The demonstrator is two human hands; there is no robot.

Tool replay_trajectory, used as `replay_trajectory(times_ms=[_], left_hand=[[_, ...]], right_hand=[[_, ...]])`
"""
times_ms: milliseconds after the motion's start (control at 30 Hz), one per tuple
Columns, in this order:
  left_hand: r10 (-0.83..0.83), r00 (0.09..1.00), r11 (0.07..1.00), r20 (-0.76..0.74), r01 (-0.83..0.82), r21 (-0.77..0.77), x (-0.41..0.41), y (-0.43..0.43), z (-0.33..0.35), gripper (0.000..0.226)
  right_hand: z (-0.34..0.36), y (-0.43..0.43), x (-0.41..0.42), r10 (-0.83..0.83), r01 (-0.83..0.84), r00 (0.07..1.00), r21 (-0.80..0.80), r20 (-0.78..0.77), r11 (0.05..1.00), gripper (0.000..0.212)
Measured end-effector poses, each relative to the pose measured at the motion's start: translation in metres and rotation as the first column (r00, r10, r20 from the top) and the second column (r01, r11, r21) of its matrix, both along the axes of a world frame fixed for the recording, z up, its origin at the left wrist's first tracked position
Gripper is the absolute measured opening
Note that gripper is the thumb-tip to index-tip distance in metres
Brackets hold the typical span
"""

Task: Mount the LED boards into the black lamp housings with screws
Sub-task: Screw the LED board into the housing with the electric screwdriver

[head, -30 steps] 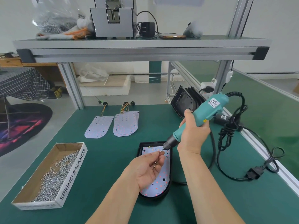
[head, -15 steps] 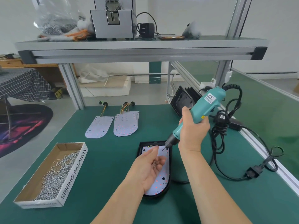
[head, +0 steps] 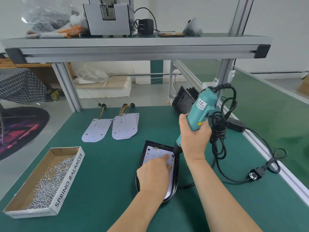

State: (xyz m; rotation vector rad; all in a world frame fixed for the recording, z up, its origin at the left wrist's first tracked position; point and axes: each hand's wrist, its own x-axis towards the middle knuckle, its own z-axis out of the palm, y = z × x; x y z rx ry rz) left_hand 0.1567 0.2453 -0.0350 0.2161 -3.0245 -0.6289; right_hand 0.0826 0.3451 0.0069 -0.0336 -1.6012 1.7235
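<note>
Right now the right hand point(head: 194, 141) is gripping the screwdriver point(head: 202, 111), fingers wrapped round its body, tip bearing down at the board's point(head: 156, 152) far right corner, just inside the housing's point(head: 175, 180) rim. The left hand point(head: 154, 171) is pressing on the board with the forefinger stretched out; the other fingers are tucked under, so I cannot tell whether they are holding anything. Bare table point(head: 108, 164) is lying open between the housing and the box of screws point(head: 41, 181). The cord point(head: 219, 131) is crowding the right side, trailing toward the table's edge rail.
</note>
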Motion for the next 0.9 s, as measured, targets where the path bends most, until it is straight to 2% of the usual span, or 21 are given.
replay_trajectory(times_ms=[900], left_hand=[[-0.012,0.999,0.997,-0.036,0.01,-0.072,-0.0014,0.0008,-0.0021,0.025]], right_hand=[[-0.0088,-0.003,-0.002,0.031,-0.03,0.999,0.057,-0.021,0.998,0.03]])
